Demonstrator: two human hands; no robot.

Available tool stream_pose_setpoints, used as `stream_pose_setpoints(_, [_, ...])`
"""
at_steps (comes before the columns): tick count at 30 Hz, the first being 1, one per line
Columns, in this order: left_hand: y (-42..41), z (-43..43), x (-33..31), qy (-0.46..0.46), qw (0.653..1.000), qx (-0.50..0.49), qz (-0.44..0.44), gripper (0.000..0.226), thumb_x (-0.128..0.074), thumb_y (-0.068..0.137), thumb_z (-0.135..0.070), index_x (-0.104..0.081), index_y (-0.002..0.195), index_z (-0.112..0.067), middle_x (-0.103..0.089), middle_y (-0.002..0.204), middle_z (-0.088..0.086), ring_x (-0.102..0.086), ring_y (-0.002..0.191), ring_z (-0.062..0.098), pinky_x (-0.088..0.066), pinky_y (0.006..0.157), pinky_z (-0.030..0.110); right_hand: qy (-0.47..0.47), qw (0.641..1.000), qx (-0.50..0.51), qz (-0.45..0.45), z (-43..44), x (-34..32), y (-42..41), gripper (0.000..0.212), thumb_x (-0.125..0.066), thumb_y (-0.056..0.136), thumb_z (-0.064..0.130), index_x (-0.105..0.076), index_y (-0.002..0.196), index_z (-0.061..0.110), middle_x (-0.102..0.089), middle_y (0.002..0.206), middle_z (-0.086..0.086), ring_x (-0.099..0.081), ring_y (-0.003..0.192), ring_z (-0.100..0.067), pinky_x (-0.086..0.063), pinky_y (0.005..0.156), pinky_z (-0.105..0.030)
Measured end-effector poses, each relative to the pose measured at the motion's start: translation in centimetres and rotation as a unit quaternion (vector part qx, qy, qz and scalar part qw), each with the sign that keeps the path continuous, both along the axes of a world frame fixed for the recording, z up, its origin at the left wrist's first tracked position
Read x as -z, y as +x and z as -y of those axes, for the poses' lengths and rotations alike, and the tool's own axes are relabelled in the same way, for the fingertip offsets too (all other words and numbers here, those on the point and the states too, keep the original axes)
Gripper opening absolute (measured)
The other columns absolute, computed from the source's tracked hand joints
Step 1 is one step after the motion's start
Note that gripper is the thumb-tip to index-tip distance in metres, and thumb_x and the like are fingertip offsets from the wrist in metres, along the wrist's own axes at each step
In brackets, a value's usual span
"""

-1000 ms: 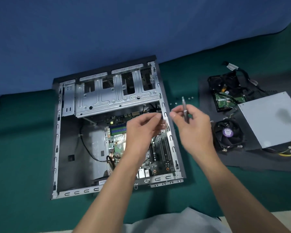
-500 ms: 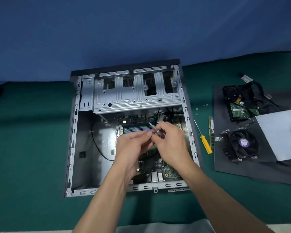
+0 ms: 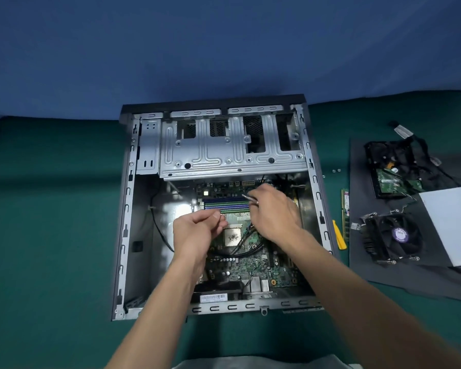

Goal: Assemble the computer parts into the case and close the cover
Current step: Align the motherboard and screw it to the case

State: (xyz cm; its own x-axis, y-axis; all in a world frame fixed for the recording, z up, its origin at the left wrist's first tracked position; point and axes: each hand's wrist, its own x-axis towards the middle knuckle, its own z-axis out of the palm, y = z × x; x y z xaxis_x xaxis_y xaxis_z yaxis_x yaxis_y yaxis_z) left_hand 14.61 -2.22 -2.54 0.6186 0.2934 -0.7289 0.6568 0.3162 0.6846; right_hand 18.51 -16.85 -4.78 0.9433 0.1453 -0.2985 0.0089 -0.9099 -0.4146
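An open computer case [image 3: 128, 209] lies flat on the green cloth, with a green motherboard [image 3: 250, 265] inside and a silver drive cage [image 3: 232, 153] at its far end. My right hand [image 3: 273, 214] grips a thin metal tool [image 3: 249, 198] over the memory slots [image 3: 225, 203]. My left hand [image 3: 197, 233] hovers above the board beside the bare processor [image 3: 232, 237], its fingertips pinched together; what they pinch is too small to tell. A cooler fan [image 3: 394, 237], a hard drive [image 3: 394, 177] and a white panel [image 3: 453, 222] lie right of the case.
A black mat [image 3: 362, 262] under the loose parts covers the right side. A yellow-handled screwdriver [image 3: 338, 238] and a memory stick [image 3: 345, 209] lie between the case and the mat. Small screws [image 3: 336, 170] sit near the case's far right corner. A blue backdrop rises behind.
Both hands have moved from the case's right wall to over the motherboard. My hands have drawn slightly apart, the right carrying the metal tool toward the memory slots. The camera tilted closer.
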Motion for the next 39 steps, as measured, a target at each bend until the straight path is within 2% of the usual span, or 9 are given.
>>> stream_pose_setpoints(2, [0.4,-0.4,0.7,0.042,0.999,0.028,0.003,0.011,-0.065,0.089,0.001,-0.071,0.084,-0.007,-0.072,0.064,0.000,-0.068,0.060,0.008,-0.053,0.059,0.014,-0.077,0.996,-0.048,-0.015,0.0,0.6,1.2,0.037,-0.051,0.088,0.006,-0.059,0.123,0.016,-0.059,0.112,-0.003,-0.059,0.080,-0.022,-0.047,0.069,-0.033])
stream_pose_setpoints(4, [0.8,-0.6,1.2,0.076,0.996,0.055,0.007,0.011,-0.066,0.089,-0.001,-0.072,0.084,-0.009,-0.072,0.064,-0.001,-0.067,0.062,0.008,-0.054,0.062,0.015,-0.142,0.987,-0.073,-0.036,0.0,1.1,1.9,0.028,-0.045,0.087,0.008,-0.059,0.110,0.013,-0.062,0.101,-0.007,-0.054,0.072,-0.023,-0.040,0.063,-0.031])
stream_pose_setpoints(10, [2.6,-1.3,1.9,0.118,0.989,0.087,0.019,0.014,-0.068,0.088,-0.003,-0.073,0.081,-0.014,-0.073,0.069,0.000,-0.070,0.068,0.012,-0.056,0.070,0.021,-0.321,0.928,-0.186,0.001,0.6,2.5,2.2,0.023,-0.030,0.098,0.023,-0.050,0.106,0.013,-0.050,0.081,-0.002,-0.038,0.051,-0.009,-0.027,0.044,-0.023])
stream_pose_setpoints(14, [4.1,-0.9,1.9,0.120,0.987,0.103,0.023,0.016,-0.066,0.089,-0.002,-0.071,0.081,-0.015,-0.073,0.068,-0.002,-0.070,0.068,0.012,-0.056,0.063,0.018,-0.316,0.934,-0.165,-0.022,0.6,2.7,2.5,0.028,-0.024,0.097,0.023,-0.050,0.104,0.014,-0.046,0.072,0.000,-0.034,0.047,-0.009,-0.025,0.042,-0.022])
stream_pose_setpoints(19, [4.8,-0.2,2.4,0.128,0.984,0.119,0.023,0.021,-0.066,0.089,-0.003,-0.069,0.076,-0.019,-0.073,0.069,-0.004,-0.071,0.075,0.014,-0.056,0.072,0.021,-0.249,0.962,-0.058,-0.093,0.5,3.1,4.0,0.034,-0.034,0.094,0.033,-0.057,0.074,0.017,-0.048,0.060,0.005,-0.041,0.049,-0.011,-0.025,0.044,-0.023])
stream_pose_setpoints(24, [4.3,-0.2,3.1,0.130,0.983,0.130,0.019,0.020,-0.067,0.089,-0.004,-0.071,0.077,-0.020,-0.073,0.068,-0.005,-0.070,0.073,0.014,-0.056,0.077,0.026,-0.290,0.944,-0.094,-0.125,-0.3,3.2,4.8,0.038,-0.029,0.097,0.033,-0.054,0.072,0.020,-0.042,0.059,0.008,-0.036,0.049,-0.010,-0.027,0.048,-0.022])
stream_pose_setpoints(30, [4.6,-0.5,3.2,0.130,0.982,0.132,0.026,0.017,-0.067,0.088,-0.005,-0.072,0.080,-0.019,-0.073,0.067,-0.006,-0.071,0.072,0.012,-0.056,0.070,0.021,-0.305,0.939,-0.154,-0.043,0.5,1.6,5.1,0.047,-0.023,0.099,0.042,-0.053,0.072,0.018,-0.040,0.056,0.008,-0.032,0.044,-0.008,-0.025,0.045,-0.020])
stream_pose_setpoints(36, [5.4,-0.1,3.7,0.140,0.976,0.167,0.030,0.022,-0.067,0.089,-0.006,-0.069,0.073,-0.022,-0.073,0.070,-0.004,-0.072,0.085,0.022,-0.056,0.086,0.035,-0.379,0.880,-0.259,-0.118,1.8,0.3,0.9,0.015,-0.044,0.097,0.020,-0.053,0.102,0.008,-0.049,0.070,0.001,-0.039,0.051,-0.012,-0.032,0.044,-0.028])
stream_pose_setpoints(39, [6.1,0.5,3.9,0.153,0.965,0.208,0.037,0.017,-0.067,0.090,-0.010,-0.069,0.078,-0.022,-0.073,0.079,-0.003,-0.071,0.087,0.019,-0.054,0.093,0.038,-0.372,0.877,-0.266,-0.150,3.0,0.3,-1.0,0.024,-0.047,0.097,0.020,-0.047,0.117,0.008,-0.050,0.082,-0.002,-0.040,0.059,-0.012,-0.030,0.047,-0.027])
